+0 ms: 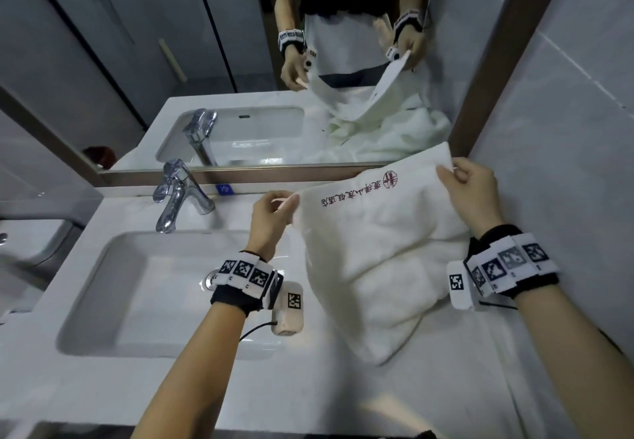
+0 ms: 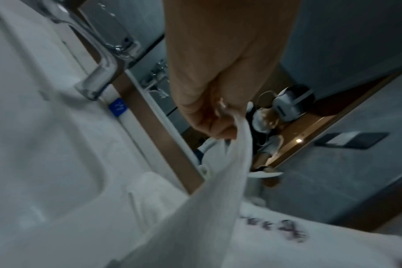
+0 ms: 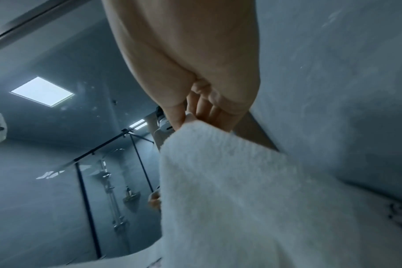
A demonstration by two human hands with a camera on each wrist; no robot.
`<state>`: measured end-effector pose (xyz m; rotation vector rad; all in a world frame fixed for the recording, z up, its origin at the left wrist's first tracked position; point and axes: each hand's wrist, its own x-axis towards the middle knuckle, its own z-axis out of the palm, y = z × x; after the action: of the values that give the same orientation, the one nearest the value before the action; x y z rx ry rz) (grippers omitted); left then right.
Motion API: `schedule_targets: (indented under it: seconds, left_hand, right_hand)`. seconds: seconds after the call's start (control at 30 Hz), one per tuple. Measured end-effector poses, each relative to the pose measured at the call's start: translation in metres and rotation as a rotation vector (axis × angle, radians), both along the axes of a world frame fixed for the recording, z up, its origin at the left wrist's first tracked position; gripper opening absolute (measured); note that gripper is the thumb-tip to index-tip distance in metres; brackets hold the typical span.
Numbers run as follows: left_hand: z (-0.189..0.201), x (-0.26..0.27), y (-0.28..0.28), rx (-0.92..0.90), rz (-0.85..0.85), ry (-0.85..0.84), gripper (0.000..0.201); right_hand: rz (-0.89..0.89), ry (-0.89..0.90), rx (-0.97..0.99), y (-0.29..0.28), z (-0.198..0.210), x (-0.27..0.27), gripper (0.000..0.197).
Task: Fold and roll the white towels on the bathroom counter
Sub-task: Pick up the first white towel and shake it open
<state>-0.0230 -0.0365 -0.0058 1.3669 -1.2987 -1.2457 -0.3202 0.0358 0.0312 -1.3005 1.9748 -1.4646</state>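
Observation:
A white towel [image 1: 374, 260] with dark red embroidered lettering hangs lifted above the right side of the counter, its lower end trailing on the surface. My left hand [image 1: 274, 214] pinches its left top corner. My right hand [image 1: 470, 191] pinches the right top corner, near the mirror frame. In the left wrist view the left hand [image 2: 216, 125] has fingers and thumb curled on the towel [image 2: 218, 208] edge. The right wrist view shows the right hand [image 3: 195, 116] gripping the fluffy towel [image 3: 230, 190] corner. More white cloth lies flat under the towel at the counter's right front.
A white sink basin [image 1: 103, 301] fills the counter's left half, with a chrome faucet [image 1: 178, 195] behind it. The mirror [image 1: 240, 61] runs along the back, and a tiled wall [image 1: 566, 130] stands close on the right.

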Motion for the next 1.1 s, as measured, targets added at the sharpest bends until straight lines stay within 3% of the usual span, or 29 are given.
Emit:
schedule_targets:
  seconds: [0.1,0.17,0.37,0.7,0.83,0.93,1.1]
  left_hand:
    - [0.016,-0.017,0.006,0.141,-0.133,0.087,0.026]
    - [0.022,-0.029,0.013,0.187,-0.171,0.139,0.022]
    - [0.026,-0.047,0.029,0.167,-0.082,0.258,0.012]
    - [0.029,-0.054,0.033,0.198,0.100,0.360,0.027]
    - [0.029,-0.058,0.032,0.168,0.154,0.383,0.023]
    - [0.029,-0.062,0.034,0.137,0.168,0.389,0.017]
    - [0.024,-0.058,0.030,0.143,0.121,0.334,0.034]
  right_hand:
    - [0.109,-0.008,0.053,-0.005,-0.008,0.027,0.007]
    - [0.201,-0.018,0.099,-0.008,-0.011,0.046,0.012]
    - [0.401,-0.019,0.143,-0.005,-0.017,0.089,0.026]
    - [0.425,0.004,0.112,-0.005,-0.014,0.106,0.028]
    - [0.436,0.005,0.095,-0.008,-0.015,0.110,0.032]
    - [0.443,0.007,0.096,-0.011,-0.016,0.111,0.035]
    - [0.583,0.026,0.156,-0.011,-0.020,0.108,0.035]
